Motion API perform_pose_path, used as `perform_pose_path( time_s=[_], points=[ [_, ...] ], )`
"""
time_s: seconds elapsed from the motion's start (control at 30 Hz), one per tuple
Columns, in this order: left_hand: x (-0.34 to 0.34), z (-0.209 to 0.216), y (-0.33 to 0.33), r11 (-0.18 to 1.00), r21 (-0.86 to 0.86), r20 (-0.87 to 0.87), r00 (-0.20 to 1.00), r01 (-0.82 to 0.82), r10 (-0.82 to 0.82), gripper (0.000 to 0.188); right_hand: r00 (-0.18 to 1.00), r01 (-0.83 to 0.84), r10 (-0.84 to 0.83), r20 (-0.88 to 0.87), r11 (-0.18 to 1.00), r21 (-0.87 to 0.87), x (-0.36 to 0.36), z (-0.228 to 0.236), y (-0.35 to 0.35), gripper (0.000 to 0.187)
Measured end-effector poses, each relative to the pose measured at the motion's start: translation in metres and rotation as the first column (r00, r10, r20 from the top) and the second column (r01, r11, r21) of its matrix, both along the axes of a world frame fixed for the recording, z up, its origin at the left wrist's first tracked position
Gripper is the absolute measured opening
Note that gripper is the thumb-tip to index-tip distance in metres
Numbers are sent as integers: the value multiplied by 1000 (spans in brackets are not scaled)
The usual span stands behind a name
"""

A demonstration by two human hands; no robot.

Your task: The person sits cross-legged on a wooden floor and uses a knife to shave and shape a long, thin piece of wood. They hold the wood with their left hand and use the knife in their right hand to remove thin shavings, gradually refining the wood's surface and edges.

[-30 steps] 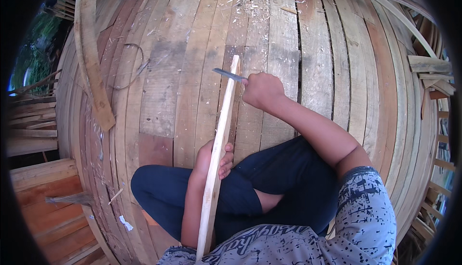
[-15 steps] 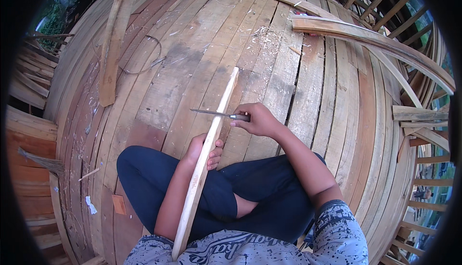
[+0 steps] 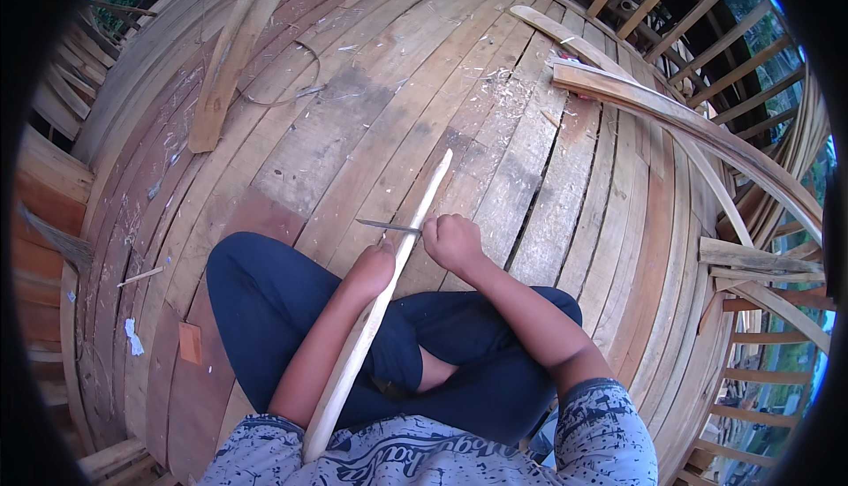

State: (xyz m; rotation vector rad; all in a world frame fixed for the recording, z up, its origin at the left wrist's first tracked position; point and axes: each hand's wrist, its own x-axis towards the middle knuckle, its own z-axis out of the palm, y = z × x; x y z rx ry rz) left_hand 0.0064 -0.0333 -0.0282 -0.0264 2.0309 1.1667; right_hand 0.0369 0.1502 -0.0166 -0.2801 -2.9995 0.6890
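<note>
A long, pale wooden stick (image 3: 360, 343) slants up from against my shirt, over my crossed legs, its tapered far end pointing away over the floor. My left hand (image 3: 373, 267) is closed around its middle, with the thumb side up near the blade. In my right hand (image 3: 452, 243) is a knife (image 3: 386, 225); the fist hides the handle. The thin blade lies crosswise on the stick just beyond my left hand, its tip sticking out to the left.
Wood shavings (image 3: 508, 89) litter the plank floor (image 3: 291, 164). A long board (image 3: 221, 89) lies at the far left and curved planks (image 3: 654, 102) at the far right. A wire loop (image 3: 314, 71), a small brown wood piece (image 3: 190, 343) and a white scrap (image 3: 132, 336) are also there.
My right hand has turned so its knuckles face up, and the knife sits closer to my left hand. The left hand has shifted its grip, its thumb side now near the blade.
</note>
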Motion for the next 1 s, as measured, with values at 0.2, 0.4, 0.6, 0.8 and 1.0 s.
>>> perform_pose_path(
  time_s=[0.2,0.4,0.6,0.8,1.0],
  points=[
    [-1,-4,-9,997,-47,-33,998,57,-59,58,997,71,-70,-26,996,57,-14,-15,4,48],
    [13,26,10,991,-74,-269,955,110,-126,53,939,332,-343,23,923,196,-65,-40,115,51],
    [11,22,3,979,-100,-140,972,177,-190,53,978,103,-121,171,989,109,-12,13,10,48],
    [12,37,3,979,-149,-159,974,137,-161,56,991,101,-113,72,984,145,-25,1,19,43],
    [11,49,16,981,-127,-159,973,149,-169,56,952,278,-300,61,930,239,-63,-37,91,42]
  ],
)
